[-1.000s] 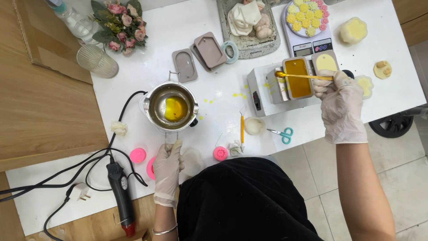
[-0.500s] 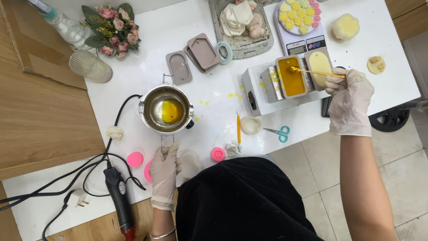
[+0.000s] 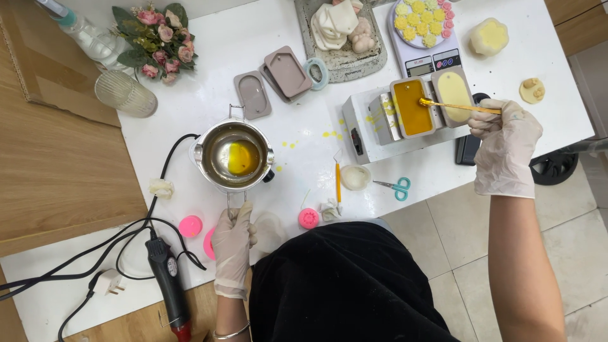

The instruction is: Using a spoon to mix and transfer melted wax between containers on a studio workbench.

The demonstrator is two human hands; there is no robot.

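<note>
Bright, even overhead light; soft shadows; mild glare off white table (image 3: 304, 158); sharp focus throughout.

A small round steel melting pot (image 3: 234, 156) with a pool of yellow liquid wax at its bottom stands upright on the white table (image 3: 297, 152), its wire handle pointing to the near edge. To its right, a thin yellow-coated stirring stick (image 3: 457, 106) lies almost level, its tip dipped in the rectangular grey mould filled with orange-yellow wax (image 3: 412, 107).

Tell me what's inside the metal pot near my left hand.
The metal pot holds a small yellow pool of melted wax at its bottom. What lies under the pot is covered.
</note>
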